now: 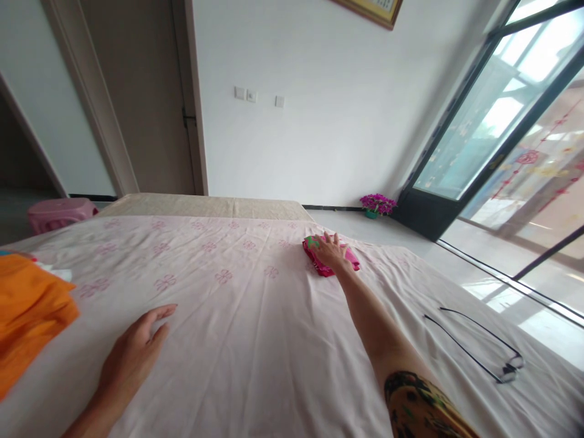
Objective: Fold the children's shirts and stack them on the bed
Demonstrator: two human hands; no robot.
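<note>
A folded pink cloth [325, 269] with a green patch lies on the pale, flower-patterned sheet [255, 328]. My right hand [330, 249] rests on top of it, fingers spread and flat, covering much of its upper face. Nearer to me on the left, my left hand [141, 340] hovers over or touches the sheet; which of these I cannot tell. Its thumb and fingers are apart and nothing is between them. An orange cloth [31, 310] lies in a loose heap to the left of this hand.
Black-framed glasses [508, 368] lie unfolded on the sheet at the right. Past the far left edge stands a pink plastic stool [62, 214]. Purple flowers in a green pot [371, 214] sit on the floor by the glass door [456, 158].
</note>
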